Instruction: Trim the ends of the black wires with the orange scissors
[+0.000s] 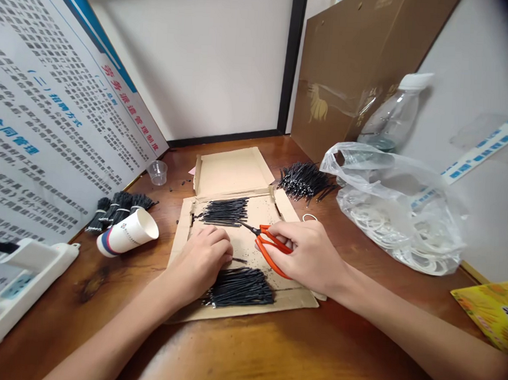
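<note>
A flattened cardboard sheet [237, 249] lies on the wooden table. My right hand [306, 253] grips orange-handled scissors [270, 248], blades pointing left toward a pile of short black wires [226, 211] at the sheet's far part. My left hand [202, 261] rests curled on the cardboard, fingers down beside a second pile of black wires [242, 287] near the front edge. Whether the left fingers pinch a wire is hidden.
A third heap of black wires [304, 181] lies by a clear plastic bag [390, 221] of white rings. A tipped paper cup [128, 234], bundled wires [115, 207], a small clear cup [157, 172], a power strip [11, 290], a water bottle [391, 115].
</note>
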A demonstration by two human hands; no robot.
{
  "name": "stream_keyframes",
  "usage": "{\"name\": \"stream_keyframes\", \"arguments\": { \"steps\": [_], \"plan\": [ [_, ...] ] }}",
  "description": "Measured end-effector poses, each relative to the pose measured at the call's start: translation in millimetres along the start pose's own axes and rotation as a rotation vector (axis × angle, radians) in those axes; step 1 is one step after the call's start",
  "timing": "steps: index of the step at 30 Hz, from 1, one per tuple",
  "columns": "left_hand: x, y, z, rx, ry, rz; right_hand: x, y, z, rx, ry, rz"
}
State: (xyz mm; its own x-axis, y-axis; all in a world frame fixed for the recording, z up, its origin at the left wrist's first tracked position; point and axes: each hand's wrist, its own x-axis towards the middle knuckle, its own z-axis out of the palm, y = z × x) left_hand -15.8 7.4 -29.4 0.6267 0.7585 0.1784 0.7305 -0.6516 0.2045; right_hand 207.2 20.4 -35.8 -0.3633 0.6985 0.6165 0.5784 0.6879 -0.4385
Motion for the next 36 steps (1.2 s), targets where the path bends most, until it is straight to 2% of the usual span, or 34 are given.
{"name": "stream_keyframes", "arguments": {
  "steps": [3, 7, 10, 20, 25, 27, 33, 36],
  "plan": [
    [-0.5, 0.5, -0.7, 0.015, 0.044, -0.04, 0.1, 0.1, -0.8, 0.008, 0.002, 0.005],
    [-0.4, 1.7, -6.1, -0.192, 0.222, -0.191, 0.3, -1.4, -1.8, 0.063, -0.005, 0.018],
    [-0.1, 2.6, -10.2, -0.354, 0.279, -0.274, -0.2, -2.6, -2.4, 0.094, -0.01, 0.026],
    [0.1, 10.6, -17.4, -0.512, 0.294, -0.375, -0.4, -2.9, -2.5, 0.091, -0.037, 0.028],
    [1.2, 18.5, -21.0, -0.516, 0.266, -0.358, -0.7, -4.6, -3.9, 0.101, -0.067, 0.014],
    [0.4, 20.8, -20.0, -0.581, 0.251, -0.363, -1.4, -5.6, -4.9, 0.12, -0.077, 0.007],
    [-0.6, 23.1, -15.2, -0.954, 0.216, -0.369, -1.9, -7.6, -5.7, 0.141, -0.062, -0.031],
    [0.2, 23.2, -15.6, -0.981, 0.223, -0.35, -1.7, -8.4, -6.5, 0.147, -0.06, -0.036]
  ]
}}
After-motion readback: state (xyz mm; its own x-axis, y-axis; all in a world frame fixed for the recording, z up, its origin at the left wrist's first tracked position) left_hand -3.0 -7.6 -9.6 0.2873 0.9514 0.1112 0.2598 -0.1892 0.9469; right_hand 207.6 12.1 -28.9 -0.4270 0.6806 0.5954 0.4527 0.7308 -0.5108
